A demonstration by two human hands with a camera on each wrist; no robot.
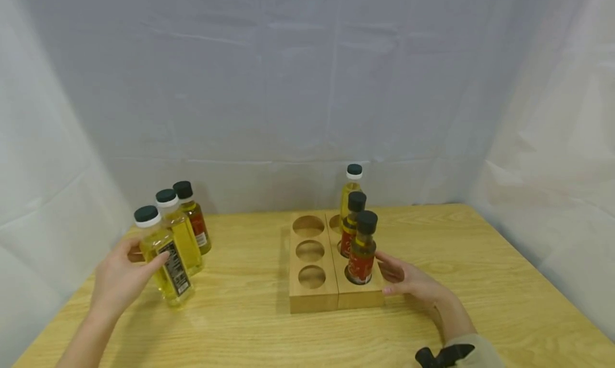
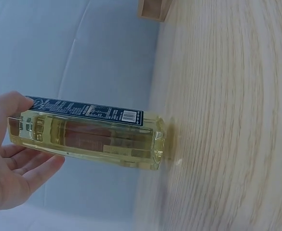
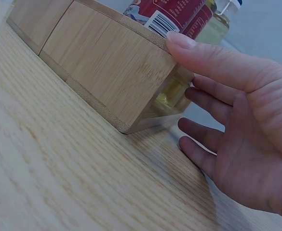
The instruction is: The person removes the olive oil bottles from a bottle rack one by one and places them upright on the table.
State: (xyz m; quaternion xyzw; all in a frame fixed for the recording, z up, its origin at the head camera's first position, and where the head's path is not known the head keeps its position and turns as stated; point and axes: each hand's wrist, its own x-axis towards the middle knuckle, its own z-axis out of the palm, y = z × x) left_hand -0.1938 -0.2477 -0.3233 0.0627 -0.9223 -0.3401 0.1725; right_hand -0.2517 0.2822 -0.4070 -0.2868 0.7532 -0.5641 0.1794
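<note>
Head view, left hand (image 1: 117, 274): thumb and fingers grip the upper body of the nearest yellow oil bottle (image 1: 160, 277), at the counter's left; whether its base touches the counter (image 1: 240, 325), I cannot tell.
Held bottle's handling: probably weighty with liquid, stiff, slick-walled, breakable if glass; best held across the flat sides, below the white neck.
Bottles behind it: a second yellow bottle (image 1: 186, 242), then a red-labelled bottle (image 1: 199, 226), both upright.
Left wooden block (image 1: 314, 302): three round holes; rigid, best taken by its outer walls.
Right wooden block (image 1: 360, 300): touches the left one; holds two red-labelled bottles (image 1: 360, 265), with yellow oil behind.
Right hand (image 1: 415, 282): thumb at the right block's near corner, fingers loosely extended beside its wall, hands well apart.
</note>
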